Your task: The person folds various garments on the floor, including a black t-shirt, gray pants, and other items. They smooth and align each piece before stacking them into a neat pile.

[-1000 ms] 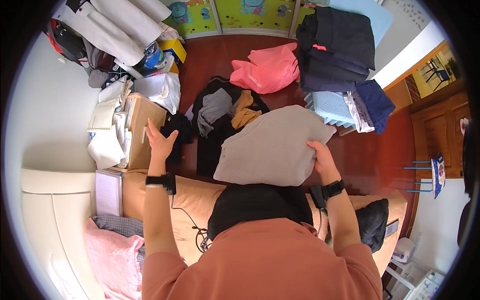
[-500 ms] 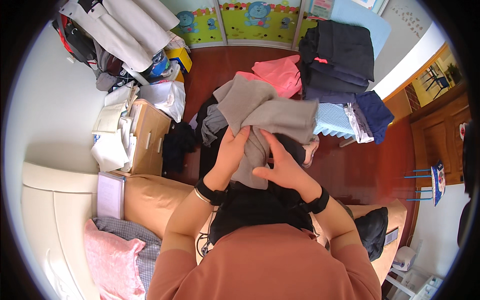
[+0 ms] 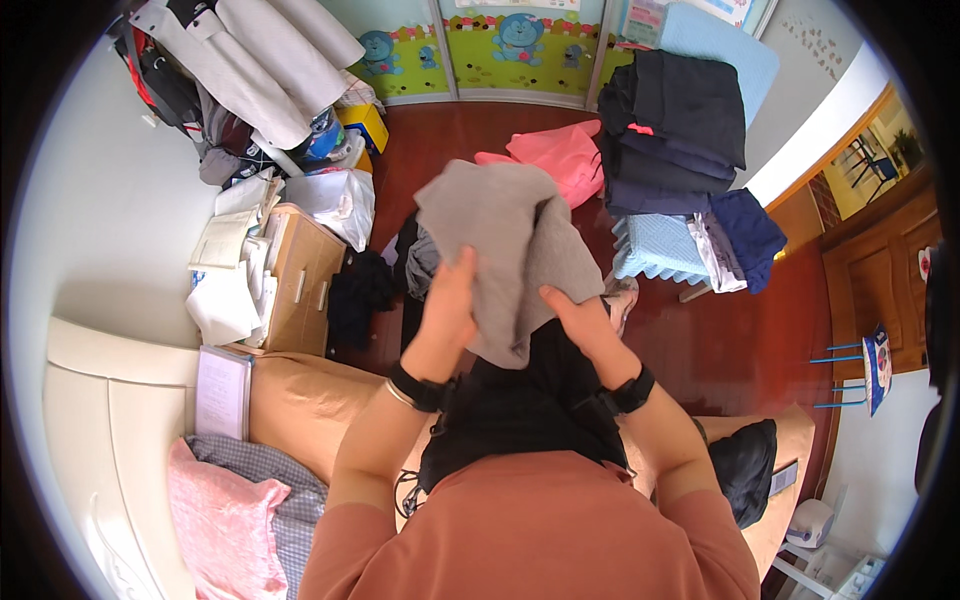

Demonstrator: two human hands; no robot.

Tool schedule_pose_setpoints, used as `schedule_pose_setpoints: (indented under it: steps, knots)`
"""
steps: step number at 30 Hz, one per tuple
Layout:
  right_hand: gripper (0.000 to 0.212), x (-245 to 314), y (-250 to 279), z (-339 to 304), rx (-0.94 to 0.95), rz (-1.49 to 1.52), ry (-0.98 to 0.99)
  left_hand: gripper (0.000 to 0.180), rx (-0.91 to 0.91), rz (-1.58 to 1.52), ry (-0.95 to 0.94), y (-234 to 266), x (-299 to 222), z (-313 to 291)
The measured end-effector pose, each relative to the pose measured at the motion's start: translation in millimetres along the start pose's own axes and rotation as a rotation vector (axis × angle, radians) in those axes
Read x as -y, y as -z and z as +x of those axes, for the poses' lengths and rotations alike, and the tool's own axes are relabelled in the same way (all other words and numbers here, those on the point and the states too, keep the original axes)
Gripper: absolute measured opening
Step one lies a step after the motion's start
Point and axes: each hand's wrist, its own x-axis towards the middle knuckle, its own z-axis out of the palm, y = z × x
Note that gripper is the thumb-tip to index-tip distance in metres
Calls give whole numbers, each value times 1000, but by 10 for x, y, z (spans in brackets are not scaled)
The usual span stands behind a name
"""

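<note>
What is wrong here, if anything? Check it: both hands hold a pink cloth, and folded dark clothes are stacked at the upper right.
The colour is wrong: in the head view, the left hand and right hand hold a gray cloth. Folded dark clothes are stacked at the upper right.

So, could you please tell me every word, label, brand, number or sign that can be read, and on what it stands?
None reads clearly enough to quote.
Papers on the wooden cabinet: too small to read.
Blue-and-white packet at the right: too small.
Pinkish sheet at the top: too small.
Grey garment: none seen.
</note>
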Motion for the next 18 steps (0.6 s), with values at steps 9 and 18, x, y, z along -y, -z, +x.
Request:
schedule_pose_setpoints:
  steps: [9, 18]
  knots:
    - [35, 625, 588, 977, 373, -473, 80, 43, -146, 336, -557, 344, -1399, 41]
    - [51, 1320, -416, 887, 700, 477, 240, 37, 166, 707, -512, -30, -1720, -265]
